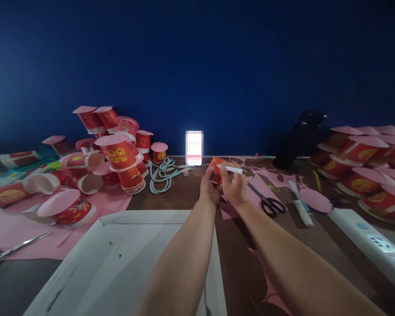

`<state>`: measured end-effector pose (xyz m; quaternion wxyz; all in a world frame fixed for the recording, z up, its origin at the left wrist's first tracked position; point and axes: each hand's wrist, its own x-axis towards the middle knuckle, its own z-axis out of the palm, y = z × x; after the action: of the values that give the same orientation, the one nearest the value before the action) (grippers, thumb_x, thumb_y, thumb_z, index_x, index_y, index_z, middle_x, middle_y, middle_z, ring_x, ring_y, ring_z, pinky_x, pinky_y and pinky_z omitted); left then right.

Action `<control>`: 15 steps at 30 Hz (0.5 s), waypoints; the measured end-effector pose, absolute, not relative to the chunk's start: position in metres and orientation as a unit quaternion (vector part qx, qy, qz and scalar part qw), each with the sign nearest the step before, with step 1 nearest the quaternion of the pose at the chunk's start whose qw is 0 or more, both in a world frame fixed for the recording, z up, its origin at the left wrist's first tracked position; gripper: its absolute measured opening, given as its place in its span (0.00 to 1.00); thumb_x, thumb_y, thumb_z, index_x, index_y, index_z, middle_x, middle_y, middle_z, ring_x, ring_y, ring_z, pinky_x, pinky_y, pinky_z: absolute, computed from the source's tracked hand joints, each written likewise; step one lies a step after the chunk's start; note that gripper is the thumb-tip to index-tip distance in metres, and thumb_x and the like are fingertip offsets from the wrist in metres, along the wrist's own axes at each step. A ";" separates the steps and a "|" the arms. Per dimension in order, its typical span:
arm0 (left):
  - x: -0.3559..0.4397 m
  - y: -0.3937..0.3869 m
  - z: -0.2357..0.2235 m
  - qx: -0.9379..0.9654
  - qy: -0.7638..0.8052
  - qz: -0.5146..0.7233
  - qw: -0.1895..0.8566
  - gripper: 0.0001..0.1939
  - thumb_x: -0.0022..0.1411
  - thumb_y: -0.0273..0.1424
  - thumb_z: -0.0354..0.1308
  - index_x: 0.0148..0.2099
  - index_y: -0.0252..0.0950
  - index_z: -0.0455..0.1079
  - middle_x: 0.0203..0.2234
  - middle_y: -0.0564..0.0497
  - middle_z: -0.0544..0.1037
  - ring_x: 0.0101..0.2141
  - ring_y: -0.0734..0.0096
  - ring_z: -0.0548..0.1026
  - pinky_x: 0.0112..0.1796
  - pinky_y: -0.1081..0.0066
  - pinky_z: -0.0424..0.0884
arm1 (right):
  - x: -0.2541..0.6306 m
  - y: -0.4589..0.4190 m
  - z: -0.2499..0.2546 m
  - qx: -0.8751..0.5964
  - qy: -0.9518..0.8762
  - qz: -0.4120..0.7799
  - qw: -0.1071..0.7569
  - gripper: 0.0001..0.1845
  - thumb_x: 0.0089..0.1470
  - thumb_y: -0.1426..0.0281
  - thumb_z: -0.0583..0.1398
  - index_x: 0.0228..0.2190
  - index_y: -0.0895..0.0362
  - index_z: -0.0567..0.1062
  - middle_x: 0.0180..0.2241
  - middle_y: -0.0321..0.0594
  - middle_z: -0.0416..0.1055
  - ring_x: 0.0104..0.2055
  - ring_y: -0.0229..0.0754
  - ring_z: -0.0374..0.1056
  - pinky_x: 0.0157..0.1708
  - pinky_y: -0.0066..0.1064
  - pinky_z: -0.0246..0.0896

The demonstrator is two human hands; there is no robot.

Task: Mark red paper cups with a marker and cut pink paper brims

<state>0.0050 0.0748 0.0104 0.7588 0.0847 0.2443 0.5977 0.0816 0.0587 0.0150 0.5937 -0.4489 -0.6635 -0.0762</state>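
Note:
In the middle of the head view, my left hand (210,188) is wrapped round a red paper cup (216,173), held above the brown table. My right hand (234,188) grips a white pen (233,169) across the cup's side, its tip end close to the red surface. Fingers of both hands cover part of the cup. Black-handled scissors (272,206) lie just right of my right hand, among pink paper scraps (263,186). Left of my hands lies a coiled pale-blue cable (161,177).
Red cups with pink paper discs (118,153) are piled at the left; more disc-topped cups (362,151) stand right. A lit phone (194,147) leans at the back. A white board (128,254), power strip (365,241), glue stick (303,213), dark bottle (296,138) and second scissors (19,248) lie around.

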 end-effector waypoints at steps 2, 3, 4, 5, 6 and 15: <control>0.005 0.075 0.011 0.084 0.242 0.606 0.753 0.06 0.53 0.30 0.58 0.35 0.35 0.72 0.30 0.49 0.78 0.36 0.68 0.77 0.39 0.71 0.71 | 0.081 0.058 0.016 -0.446 -0.657 -0.078 0.603 0.08 0.58 0.68 0.55 0.36 0.57 0.73 0.36 0.44 0.74 0.40 0.44 0.70 0.44 0.39 0.65; 0.005 0.075 0.011 0.082 0.239 0.611 0.750 0.06 0.53 0.29 0.58 0.36 0.34 0.72 0.30 0.49 0.78 0.35 0.68 0.77 0.39 0.72 0.71 | 0.081 0.058 0.016 -0.449 -0.648 -0.078 0.610 0.09 0.59 0.67 0.54 0.36 0.57 0.73 0.36 0.44 0.74 0.40 0.44 0.70 0.43 0.39 0.65; 0.005 0.075 0.011 0.081 0.234 0.615 0.748 0.07 0.53 0.28 0.58 0.37 0.34 0.72 0.30 0.49 0.78 0.35 0.69 0.77 0.39 0.72 0.71 | 0.081 0.058 0.017 -0.453 -0.639 -0.078 0.617 0.09 0.59 0.67 0.54 0.37 0.57 0.73 0.36 0.44 0.74 0.40 0.44 0.69 0.43 0.39 0.65; 0.005 0.075 0.012 0.078 0.229 0.619 0.747 0.08 0.53 0.28 0.58 0.37 0.34 0.72 0.30 0.49 0.78 0.35 0.69 0.77 0.40 0.72 0.71 | 0.081 0.058 0.017 -0.458 -0.630 -0.077 0.623 0.09 0.59 0.67 0.54 0.37 0.57 0.73 0.35 0.44 0.74 0.40 0.44 0.69 0.43 0.38 0.65; 0.005 0.075 0.012 0.075 0.226 0.621 0.747 0.08 0.53 0.27 0.58 0.38 0.34 0.72 0.31 0.49 0.78 0.35 0.69 0.77 0.40 0.72 0.71 | 0.081 0.058 0.017 -0.462 -0.622 -0.076 0.627 0.09 0.59 0.67 0.54 0.36 0.57 0.73 0.35 0.44 0.74 0.39 0.44 0.69 0.42 0.38 0.65; 0.005 0.076 0.009 0.085 0.231 0.602 0.759 0.07 0.53 0.30 0.59 0.35 0.34 0.72 0.30 0.48 0.78 0.38 0.65 0.77 0.41 0.69 0.69 | 0.081 0.058 0.015 -0.472 -0.640 -0.083 0.601 0.10 0.58 0.65 0.54 0.34 0.57 0.72 0.35 0.46 0.73 0.38 0.45 0.69 0.42 0.39 0.64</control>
<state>0.0051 0.0762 0.0092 0.7594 0.0850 0.2306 0.6025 0.0812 0.0576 0.0147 0.6010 -0.4719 -0.6397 -0.0831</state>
